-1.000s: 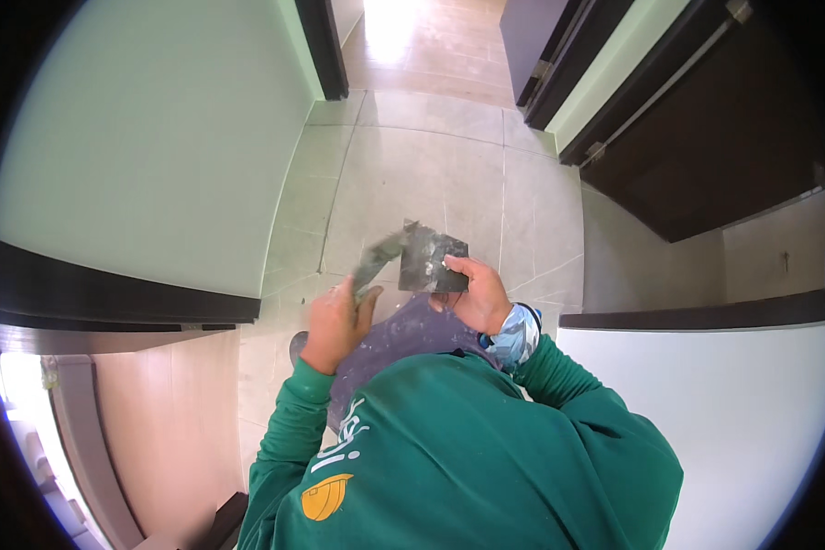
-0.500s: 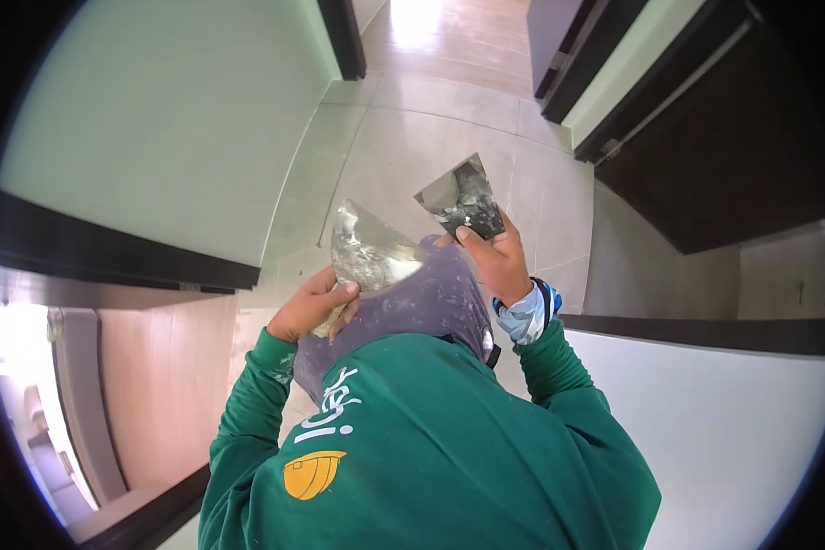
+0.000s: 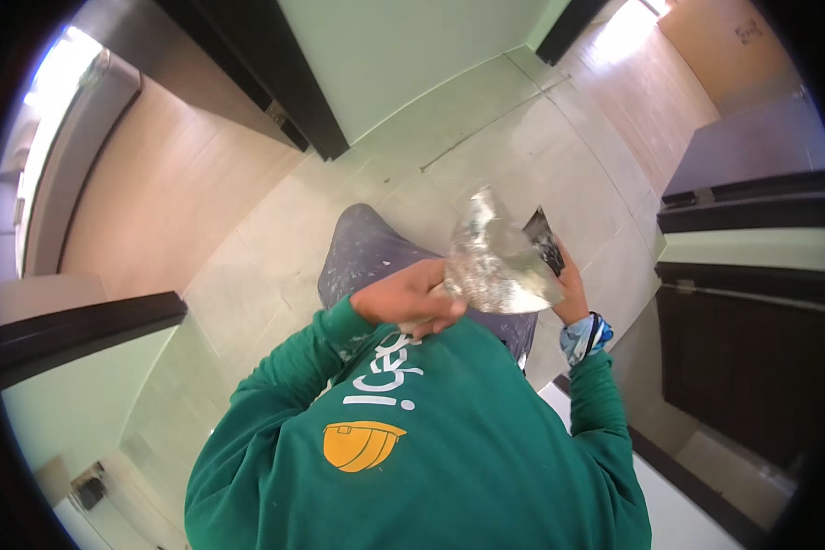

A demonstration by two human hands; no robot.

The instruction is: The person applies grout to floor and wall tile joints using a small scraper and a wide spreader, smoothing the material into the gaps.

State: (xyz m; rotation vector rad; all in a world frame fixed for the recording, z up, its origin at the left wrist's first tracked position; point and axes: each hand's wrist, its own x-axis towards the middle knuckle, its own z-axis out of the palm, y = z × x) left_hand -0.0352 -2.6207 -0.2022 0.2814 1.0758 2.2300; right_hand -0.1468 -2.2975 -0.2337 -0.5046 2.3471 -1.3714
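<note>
A wide putty knife (image 3: 504,266), its metal blade smeared with whitish filler, is gripped by my left hand (image 3: 411,295) in front of my belly. Its handle is mostly hidden in the fingers. Just beyond its right corner, my right hand (image 3: 573,291) holds a smaller, dark-stained putty knife (image 3: 543,240). The larger blade overlaps part of the smaller one in the picture, so whether the two touch I cannot tell. A patterned blue and white cloth (image 3: 585,339) is wrapped round my right wrist.
Pale floor tiles (image 3: 467,174) lie under me. Dark door frames (image 3: 293,82) stand at the upper left and right, with wood-look flooring (image 3: 183,156) through the left doorway. A brown cardboard box (image 3: 729,46) is at the upper right, and a dark door (image 3: 742,367) below it.
The view has turned to the left. My left hand has brought the larger putty knife rightward, close to the smaller one, which is now partly covered and seen more edge-on.
</note>
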